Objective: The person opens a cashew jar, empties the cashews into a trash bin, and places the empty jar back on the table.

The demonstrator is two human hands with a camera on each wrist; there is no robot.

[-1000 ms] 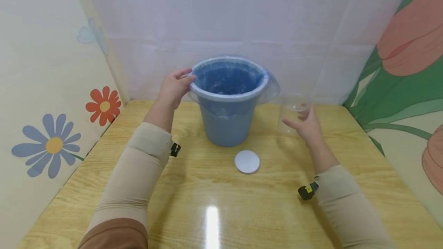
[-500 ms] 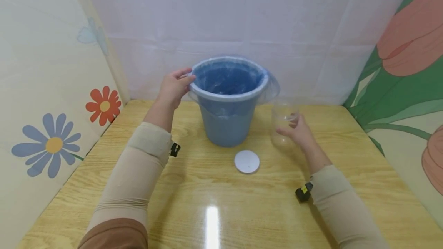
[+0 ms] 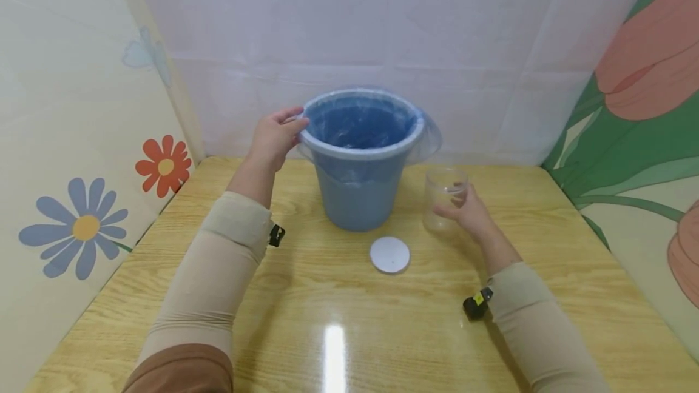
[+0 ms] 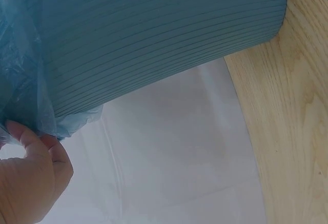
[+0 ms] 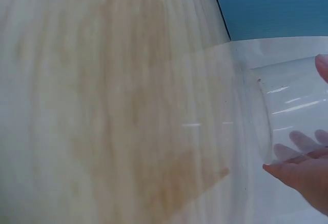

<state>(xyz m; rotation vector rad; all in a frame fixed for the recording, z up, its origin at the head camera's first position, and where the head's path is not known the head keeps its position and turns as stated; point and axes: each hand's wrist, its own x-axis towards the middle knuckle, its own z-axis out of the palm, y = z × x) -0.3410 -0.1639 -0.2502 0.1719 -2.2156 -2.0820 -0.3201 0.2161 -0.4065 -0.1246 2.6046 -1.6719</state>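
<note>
In the head view a blue trash can (image 3: 357,193), lined with a thin translucent blue bag (image 3: 431,138), stands upright at the table's back middle. My left hand (image 3: 275,138) grips the left side of its rim. The left wrist view has this hand (image 4: 33,175) with curled fingers at the bag-covered rim. To the right of the can, my right hand (image 3: 466,211) holds a clear, see-through jar (image 3: 437,202) around its side. In the right wrist view, fingers (image 5: 302,175) show along the lower side of the jar (image 5: 294,101). A round white lid (image 3: 390,255) lies in front of the can.
The wood-grain table (image 3: 338,296) meets a white cloth backdrop (image 3: 349,29) behind the can. Panels with painted flowers stand at left and right. A bright light reflection (image 3: 335,356) shows on the near tabletop.
My right hand has brought the jar left and lower, nearer the front, mostly in the first half second. My left hand, the trash can and the lid have stayed put.
</note>
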